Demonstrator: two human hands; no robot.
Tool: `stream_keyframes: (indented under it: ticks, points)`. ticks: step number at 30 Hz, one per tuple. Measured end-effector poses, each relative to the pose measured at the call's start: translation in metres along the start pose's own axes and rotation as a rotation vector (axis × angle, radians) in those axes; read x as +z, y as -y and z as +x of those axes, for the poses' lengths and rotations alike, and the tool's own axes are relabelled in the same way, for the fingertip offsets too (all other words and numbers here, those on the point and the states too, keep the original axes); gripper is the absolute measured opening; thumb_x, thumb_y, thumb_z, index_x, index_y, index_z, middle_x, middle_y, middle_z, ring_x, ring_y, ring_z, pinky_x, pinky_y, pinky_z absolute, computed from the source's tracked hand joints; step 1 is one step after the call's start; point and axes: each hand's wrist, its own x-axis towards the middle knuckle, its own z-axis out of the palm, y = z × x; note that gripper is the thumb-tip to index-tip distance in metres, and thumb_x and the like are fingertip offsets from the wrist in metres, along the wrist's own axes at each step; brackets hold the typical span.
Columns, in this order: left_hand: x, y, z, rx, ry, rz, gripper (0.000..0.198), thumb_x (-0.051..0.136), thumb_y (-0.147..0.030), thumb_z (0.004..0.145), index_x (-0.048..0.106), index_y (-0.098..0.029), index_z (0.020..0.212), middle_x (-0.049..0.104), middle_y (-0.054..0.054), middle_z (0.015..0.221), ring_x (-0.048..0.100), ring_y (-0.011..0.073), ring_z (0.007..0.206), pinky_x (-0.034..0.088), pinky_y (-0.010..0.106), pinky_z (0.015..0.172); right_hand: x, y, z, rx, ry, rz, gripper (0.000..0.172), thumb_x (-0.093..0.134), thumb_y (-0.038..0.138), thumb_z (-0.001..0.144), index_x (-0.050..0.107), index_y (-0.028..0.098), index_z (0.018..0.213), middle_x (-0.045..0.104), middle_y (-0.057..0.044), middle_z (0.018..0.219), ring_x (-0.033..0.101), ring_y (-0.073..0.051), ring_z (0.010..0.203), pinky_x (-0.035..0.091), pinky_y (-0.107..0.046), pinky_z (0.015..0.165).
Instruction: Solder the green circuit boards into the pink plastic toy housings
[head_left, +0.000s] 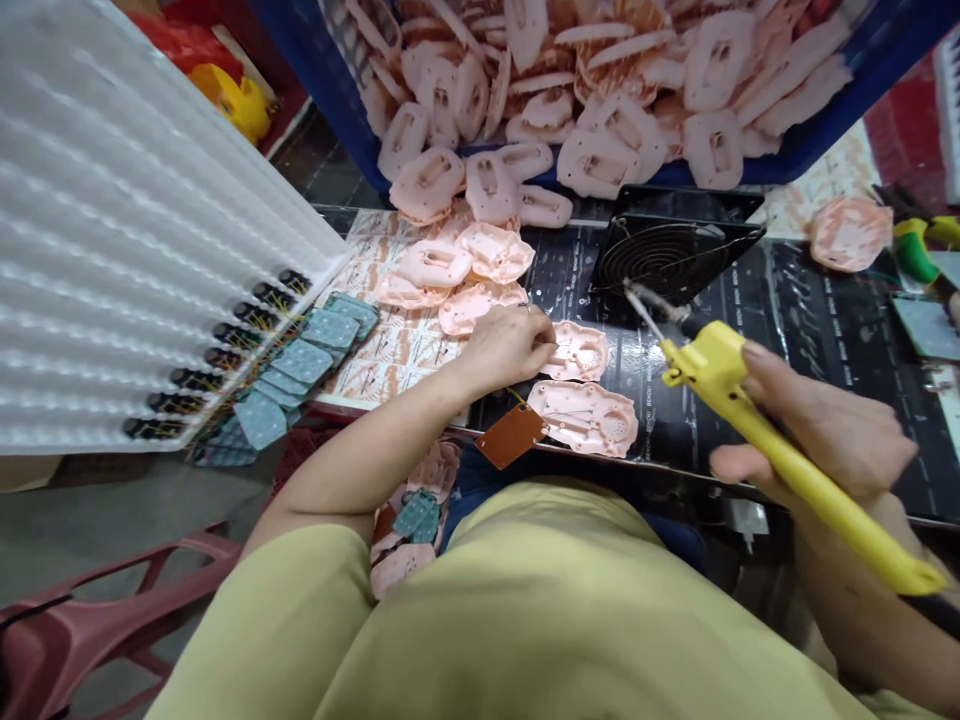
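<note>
My left hand (508,348) rests on the black table (810,320) with its fingers curled against a small pink plastic shell (579,352). Just nearer me lies a larger pink shell (586,417) with an orange-brown circuit board (512,435) at its left end. My right hand (817,425) is wrapped around a yellow soldering iron (780,455). The iron's metal tip (645,308) points up and left, hovering above the small pink shell and in front of a small black fan (671,258).
A blue crate (825,140) full of pink shells stands at the back. More pink shells (465,270) lie piled left of the fan. A white ribbed tray (112,230) with black parts and grey-green keypads (300,370) fills the left. A red plastic stool (90,620) stands low left.
</note>
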Motion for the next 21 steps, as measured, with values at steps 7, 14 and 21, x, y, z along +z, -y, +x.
stream_keyframes:
  ticks: [7,14,21]
  points:
    - [-0.004,-0.004,0.006,-0.03,0.051,0.055,0.018,0.057,-0.021,0.081,0.074,-0.016,0.082,0.073,0.006,0.082,0.066,0.0207,0.08,0.05,0.033,0.076,0.015,0.001,-0.016,0.181,-0.081,0.083,0.052,0.078,0.02,0.082,0.062,0.024,0.132,0.074,-0.002,0.099,0.072,-0.018,0.074,0.06,-0.026,0.065]
    - [-0.006,-0.006,0.009,-0.043,0.078,0.095,0.021,0.056,-0.024,0.082,0.075,-0.016,0.081,0.074,0.007,0.085,0.066,0.0215,0.082,0.049,0.033,0.075,0.03,-0.005,-0.008,0.116,-0.042,0.301,0.022,0.079,0.015,0.079,0.068,0.021,0.097,0.074,0.0,0.084,0.072,-0.017,0.07,0.062,-0.025,0.061]
    - [-0.007,-0.007,0.011,-0.045,0.101,0.129,0.022,0.055,-0.024,0.081,0.076,-0.016,0.083,0.074,0.007,0.085,0.067,0.0222,0.084,0.05,0.033,0.076,0.026,-0.009,0.001,0.057,0.028,0.344,0.024,0.082,0.014,0.076,0.068,0.022,0.093,0.073,0.001,0.082,0.072,-0.017,0.07,0.064,-0.023,0.065]
